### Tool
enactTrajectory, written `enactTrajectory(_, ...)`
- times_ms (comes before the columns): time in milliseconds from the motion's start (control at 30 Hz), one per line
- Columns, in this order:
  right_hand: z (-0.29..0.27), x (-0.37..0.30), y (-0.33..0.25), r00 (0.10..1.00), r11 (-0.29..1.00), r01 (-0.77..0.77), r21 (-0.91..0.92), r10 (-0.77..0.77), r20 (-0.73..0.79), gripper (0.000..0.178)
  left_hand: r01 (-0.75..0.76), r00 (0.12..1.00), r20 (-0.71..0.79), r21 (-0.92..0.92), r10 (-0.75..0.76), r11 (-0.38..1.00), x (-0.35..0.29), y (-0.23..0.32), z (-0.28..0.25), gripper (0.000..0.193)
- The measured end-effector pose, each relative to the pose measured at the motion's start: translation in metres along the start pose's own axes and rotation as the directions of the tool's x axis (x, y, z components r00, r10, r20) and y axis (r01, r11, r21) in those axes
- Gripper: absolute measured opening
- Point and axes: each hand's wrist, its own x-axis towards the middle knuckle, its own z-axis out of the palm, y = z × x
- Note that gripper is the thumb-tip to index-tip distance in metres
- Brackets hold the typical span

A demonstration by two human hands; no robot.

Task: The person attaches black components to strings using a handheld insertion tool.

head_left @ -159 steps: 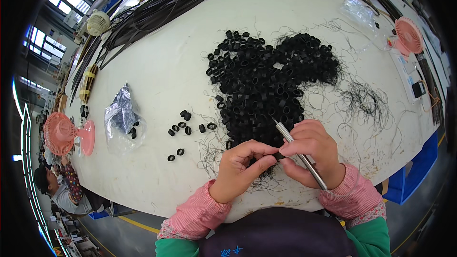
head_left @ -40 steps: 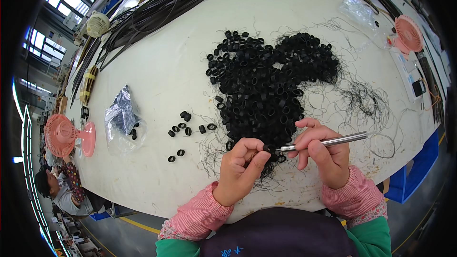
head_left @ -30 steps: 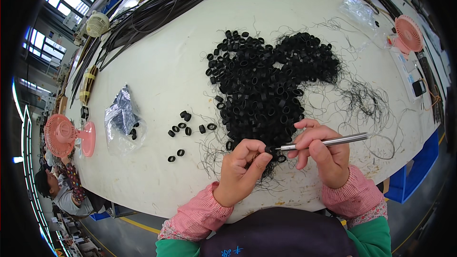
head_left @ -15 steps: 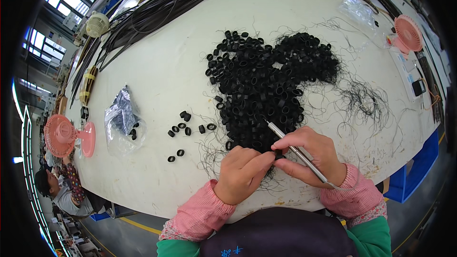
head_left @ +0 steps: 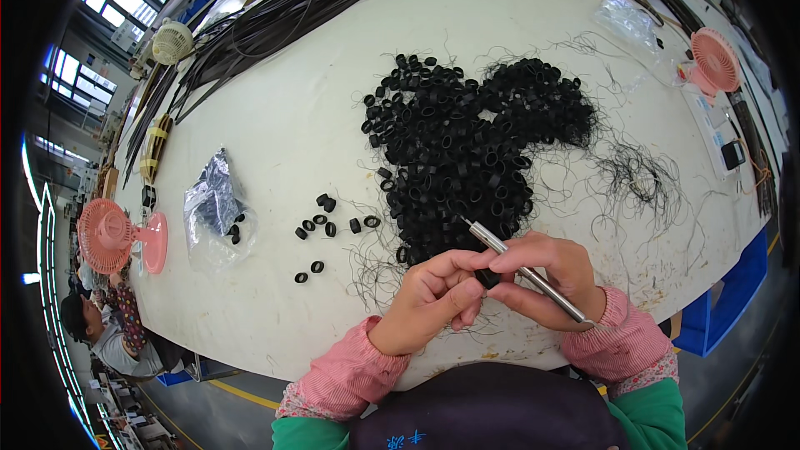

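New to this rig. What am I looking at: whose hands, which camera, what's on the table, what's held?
There's no robot: these are a person's bare hands. The view comes from a wide fisheye camera worn on the head, looking down, so straight edges bend.

On the pale table lie a large pile of black rings, several loose rings to its left, a plastic bag and loose threads.

The left hand and right hand together pinch one black ring; the right also holds a slim metal tool.
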Motion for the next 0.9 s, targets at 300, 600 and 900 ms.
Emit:
enactTrajectory(300,-0.001,-0.001,-0.006,0.976,0.962,-0.218,0.165,0.215,0.034,0.025,-0.09,0.983,-0.143,0.15,0.111,0.985,0.002,0.0,0.001,0.012)
enactTrajectory(600,-0.017,0.002,-0.009,0.981,0.931,-0.176,0.319,0.192,-0.019,0.021,-0.138,0.928,-0.251,0.458,0.276,0.878,0.003,0.002,0.004,0.008)
enactTrajectory(900,-0.014,0.002,-0.006,0.983,0.941,-0.175,0.29,0.183,-0.001,0.021,-0.162,0.922,-0.233,0.49,0.308,0.856,0.003,-0.001,0.005,0.007)
